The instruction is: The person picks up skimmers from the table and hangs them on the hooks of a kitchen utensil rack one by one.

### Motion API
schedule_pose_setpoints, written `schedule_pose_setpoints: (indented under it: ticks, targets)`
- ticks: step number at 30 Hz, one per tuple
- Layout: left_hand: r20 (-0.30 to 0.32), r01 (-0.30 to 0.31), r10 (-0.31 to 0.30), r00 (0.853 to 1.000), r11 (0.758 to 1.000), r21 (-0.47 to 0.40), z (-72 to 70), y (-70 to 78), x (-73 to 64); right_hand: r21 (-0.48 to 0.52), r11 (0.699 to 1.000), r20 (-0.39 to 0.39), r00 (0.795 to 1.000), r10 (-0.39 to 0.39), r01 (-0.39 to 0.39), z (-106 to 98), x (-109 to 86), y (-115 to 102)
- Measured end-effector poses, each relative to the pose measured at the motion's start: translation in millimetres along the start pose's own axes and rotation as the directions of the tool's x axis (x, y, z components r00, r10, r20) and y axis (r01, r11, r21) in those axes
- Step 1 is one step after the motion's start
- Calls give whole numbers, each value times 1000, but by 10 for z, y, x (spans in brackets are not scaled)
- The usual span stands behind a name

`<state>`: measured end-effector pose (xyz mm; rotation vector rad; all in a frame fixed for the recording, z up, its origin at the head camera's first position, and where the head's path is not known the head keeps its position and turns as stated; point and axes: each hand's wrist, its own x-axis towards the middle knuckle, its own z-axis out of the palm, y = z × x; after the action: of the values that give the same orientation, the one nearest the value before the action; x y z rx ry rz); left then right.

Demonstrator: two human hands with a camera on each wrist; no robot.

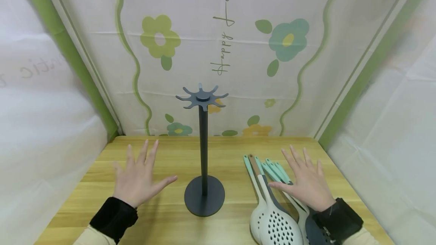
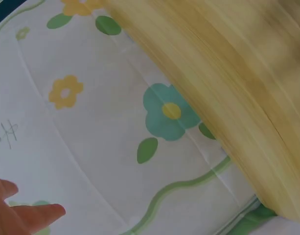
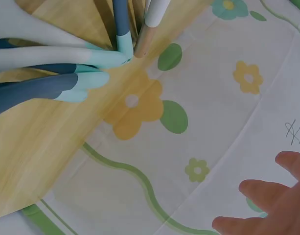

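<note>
On the table [image 1: 167, 218], a rack [image 1: 203, 146] stands vertical, utensil handles [image 1: 254, 165] point forward, left hand [image 1: 136, 182] and right hand [image 1: 308, 184] spread wide.

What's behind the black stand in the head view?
Behind the black stand: the wooden table and printed white cloth, with part of an orange flower showing past the hooks. The flower's rest and the strip directly behind the pole are covered.

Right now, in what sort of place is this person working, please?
Probably a small cloth-walled booth; what lies beyond it is hidden. Printed cloth closes the back and both sides of a wooden table, on which are a hook stand and kitchen utensils.
</note>
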<state>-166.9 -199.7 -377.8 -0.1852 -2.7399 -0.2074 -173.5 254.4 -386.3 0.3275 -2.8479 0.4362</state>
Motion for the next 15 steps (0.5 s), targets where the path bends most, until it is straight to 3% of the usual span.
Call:
schedule_pose_setpoints:
  ticks: [9,15]
  targets:
    - [-47,-54,46,998,982,-181,71,153,95,18,999,44,999,33,-33,68,-22,142]
    - [-43,-30,20,999,969,-247,48,283,165,18,999,37,999,31,-32,89,-3,253]
